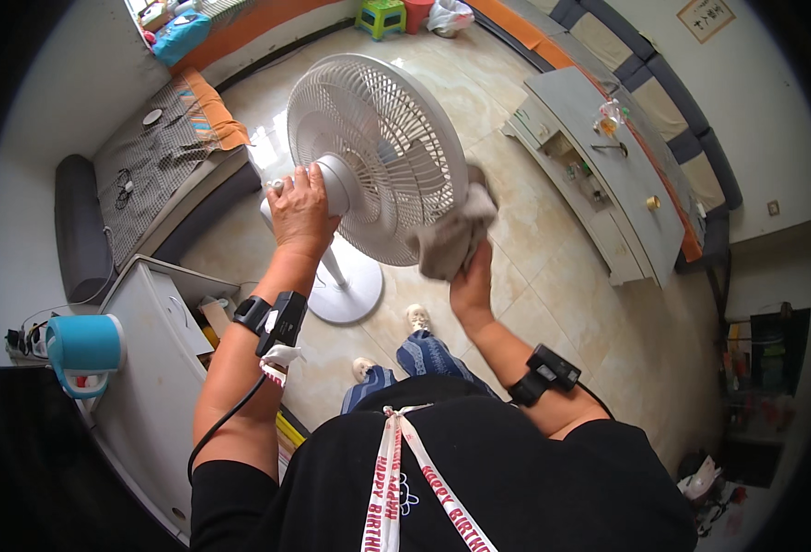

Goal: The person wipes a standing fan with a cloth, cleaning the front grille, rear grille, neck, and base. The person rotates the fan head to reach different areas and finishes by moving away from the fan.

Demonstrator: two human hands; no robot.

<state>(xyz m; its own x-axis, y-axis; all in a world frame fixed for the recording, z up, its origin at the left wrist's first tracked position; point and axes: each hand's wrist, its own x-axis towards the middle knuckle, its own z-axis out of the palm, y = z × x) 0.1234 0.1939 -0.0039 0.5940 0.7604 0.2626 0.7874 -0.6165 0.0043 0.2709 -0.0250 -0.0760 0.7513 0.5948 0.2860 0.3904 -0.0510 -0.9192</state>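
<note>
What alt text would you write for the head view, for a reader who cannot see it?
Seen from above, a person's left hand grips the motor housing of a white pedestal fan while the right hand presses a grey cloth against its grille, above a tiled floor.

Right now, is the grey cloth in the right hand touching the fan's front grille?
Touching. The head view shows the right hand pressing the grey cloth against the white fan's front grille, with no gap at the rim; the left hand grips the motor housing.
</note>
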